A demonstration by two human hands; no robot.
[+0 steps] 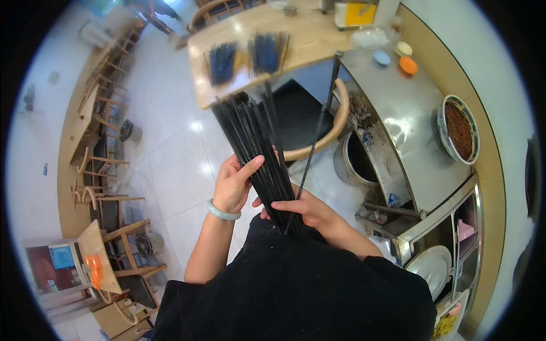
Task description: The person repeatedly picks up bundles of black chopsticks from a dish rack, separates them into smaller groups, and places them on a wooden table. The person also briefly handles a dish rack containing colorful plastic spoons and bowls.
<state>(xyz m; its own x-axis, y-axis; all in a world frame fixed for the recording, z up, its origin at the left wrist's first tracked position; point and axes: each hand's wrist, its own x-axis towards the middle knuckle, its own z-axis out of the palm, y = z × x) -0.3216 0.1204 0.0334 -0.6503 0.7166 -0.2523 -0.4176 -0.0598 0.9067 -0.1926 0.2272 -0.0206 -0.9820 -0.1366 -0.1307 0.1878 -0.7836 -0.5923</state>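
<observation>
A thick bundle of long black chopsticks (264,170) slants up and away from my body. Around its left side, at mid-length, my left hand (234,179) is closed, with the thumb lying across the sticks. My right hand (305,209) grips the bundle near its lower end, thumb on top. One chopstick (312,153) stands apart from the rest, leaning to the right out of my right hand. The lower ends of the bundle reach close to my black shirt. Two more groups of dark sticks (222,64) lie ahead on a wooden table (311,38).
A chair (294,115) with a black seat and curved wooden back stands just ahead. To the right, a steel counter (409,123) carries a bowl of reddish-brown paste (458,130) and small coloured bowls (408,65). A metal bucket (354,160) sits beside it. Tables and chairs line the left wall.
</observation>
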